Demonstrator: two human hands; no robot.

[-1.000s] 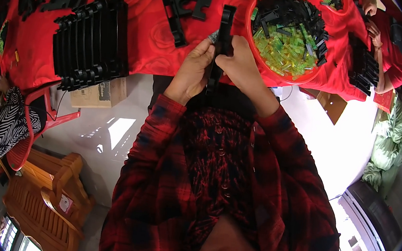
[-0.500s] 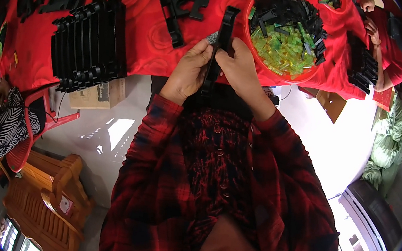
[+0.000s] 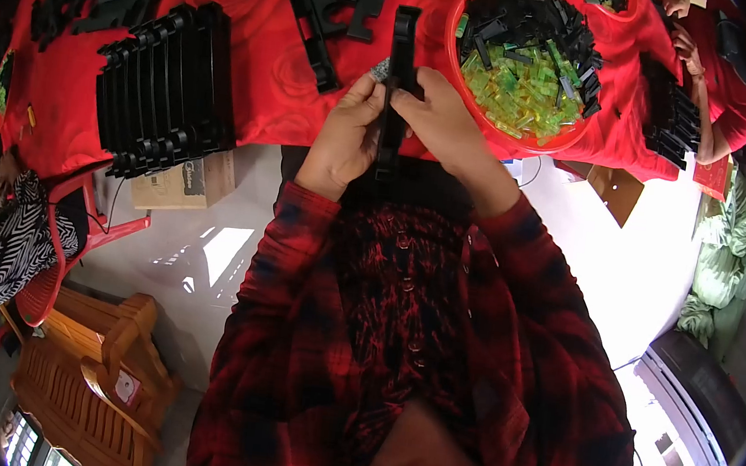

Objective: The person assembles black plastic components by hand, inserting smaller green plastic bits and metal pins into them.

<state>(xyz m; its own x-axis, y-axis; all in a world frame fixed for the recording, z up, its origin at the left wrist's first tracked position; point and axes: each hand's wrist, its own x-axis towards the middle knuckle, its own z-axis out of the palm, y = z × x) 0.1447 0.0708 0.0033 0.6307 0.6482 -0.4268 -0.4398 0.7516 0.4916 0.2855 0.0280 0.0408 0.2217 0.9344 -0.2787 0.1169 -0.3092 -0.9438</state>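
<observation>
A long black plastic bracket point(image 3: 403, 43) stands nearly upright between my two hands at the table's near edge. My left hand point(image 3: 346, 133) grips it along its left side, fingers closed. From the other side my right hand point(image 3: 445, 122) is closed on it, the thumb pressed against its middle. A small grey speckled piece point(image 3: 380, 70) shows by my left fingertips; what it is I cannot make out. Right of my hands sits a red basin point(image 3: 454, 58) holding small black plastic parts point(image 3: 530, 21) and yellow-green translucent pieces point(image 3: 523, 89).
A neat row of black brackets point(image 3: 169, 85) lies left on the red tablecloth point(image 3: 267, 115), with loose ones point(image 3: 317, 33) farther back. Another person's arm point(image 3: 697, 90) is at the far right beside more black parts point(image 3: 668, 110). A red chair point(image 3: 57, 261) stands left.
The bracket has turned from a slight rightward lean to almost upright, its top moving left. Both hands keep their hold on it, and my right hand has shifted slightly.
</observation>
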